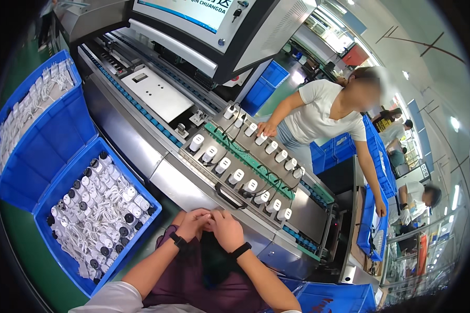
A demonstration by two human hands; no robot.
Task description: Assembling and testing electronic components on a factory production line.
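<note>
My left hand meets my right hand, both bunched narrow — whether holding anything, I cannot tell — near the rack of white chargers. Two blue bins at my left hold corded plugs.

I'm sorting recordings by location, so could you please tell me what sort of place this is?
Most likely a factory floor: a fixture with rows of white adapters sits on a conveyor line, beside blue bins of corded white units.

Site type: factory production floor. Indicators: conveyor line carrying rows of white power adapters; monitor cabinet at its far edge; blue plastic crates along its near edge.
</note>
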